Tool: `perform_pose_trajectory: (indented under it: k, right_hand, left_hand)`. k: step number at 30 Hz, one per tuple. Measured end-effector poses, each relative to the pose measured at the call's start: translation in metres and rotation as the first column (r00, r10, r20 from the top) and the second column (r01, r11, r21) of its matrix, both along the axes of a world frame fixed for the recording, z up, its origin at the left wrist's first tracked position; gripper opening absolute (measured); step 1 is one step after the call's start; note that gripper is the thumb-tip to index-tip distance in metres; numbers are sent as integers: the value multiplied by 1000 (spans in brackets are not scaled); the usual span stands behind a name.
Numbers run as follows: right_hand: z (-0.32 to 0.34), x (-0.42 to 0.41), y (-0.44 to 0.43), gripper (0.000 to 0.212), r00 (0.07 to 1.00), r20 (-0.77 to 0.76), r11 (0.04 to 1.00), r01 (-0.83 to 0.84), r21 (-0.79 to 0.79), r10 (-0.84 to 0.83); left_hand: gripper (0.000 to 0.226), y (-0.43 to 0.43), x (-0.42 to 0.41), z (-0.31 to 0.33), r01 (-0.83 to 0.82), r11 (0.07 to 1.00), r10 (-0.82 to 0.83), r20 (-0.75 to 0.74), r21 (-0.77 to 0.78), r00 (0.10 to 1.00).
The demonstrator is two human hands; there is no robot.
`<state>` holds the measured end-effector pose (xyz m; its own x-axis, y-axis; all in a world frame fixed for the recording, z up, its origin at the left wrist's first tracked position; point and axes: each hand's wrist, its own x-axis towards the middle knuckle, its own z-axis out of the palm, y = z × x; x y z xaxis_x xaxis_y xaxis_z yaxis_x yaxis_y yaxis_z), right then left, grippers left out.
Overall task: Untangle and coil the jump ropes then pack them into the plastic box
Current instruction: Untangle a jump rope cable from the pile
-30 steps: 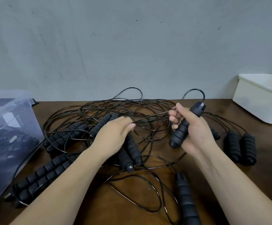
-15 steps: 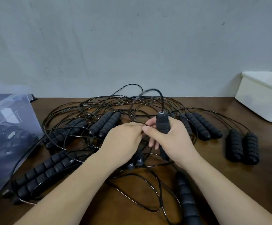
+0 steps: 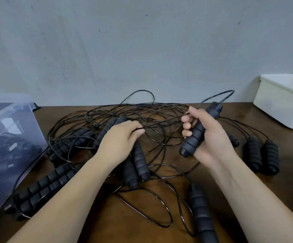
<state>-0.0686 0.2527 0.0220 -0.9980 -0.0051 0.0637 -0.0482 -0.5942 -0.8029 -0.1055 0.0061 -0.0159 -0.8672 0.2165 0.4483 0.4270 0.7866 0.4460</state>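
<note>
My right hand (image 3: 210, 137) wraps a tilted foam handle (image 3: 197, 132), cap end up, while my left hand (image 3: 119, 141), palm down, pinches a cord (image 3: 159, 126) over the tangle (image 3: 142, 111).

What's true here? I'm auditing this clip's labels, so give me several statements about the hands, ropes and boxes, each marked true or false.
1. The right hand grips a black foam handle. True.
2. The left hand holds a handle too. False: it pinches a thin cord.
3. The jump ropes lie neatly coiled. False: their cords are tangled on the table.
4. A white bin stands at the table's far right. True.
5. The clear plastic box is at the right. False: it is at the left.
</note>
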Motion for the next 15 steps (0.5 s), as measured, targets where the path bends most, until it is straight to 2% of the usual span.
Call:
perform_pose_trajectory:
  k: [3,6,8,11,15]
  right_hand:
    - [-5,-3,-3,20,999,6,998,33,45,-33]
    - [-8,0,-13,35,1000,-20,984,2,179,2]
    - [-13,4,-21,27,999,-34,954,-20,300,31]
    - [-23,6,-31,19,995,-88,903,1,429,41]
    - [-29,6,-33,12,971,-224,800,195,568,-78]
  left_hand:
    - [19,3,5,5,-38,998,38,-11,-52,999]
    - [21,6,10,9,-54,997,50,-70,-51,996]
    - [23,9,14,12,-54,998,47,-161,-37,986]
    - [31,19,25,15,-38,994,4,-301,-107,953]
    - [21,32,34,12,15,986,-69,-317,-168,946]
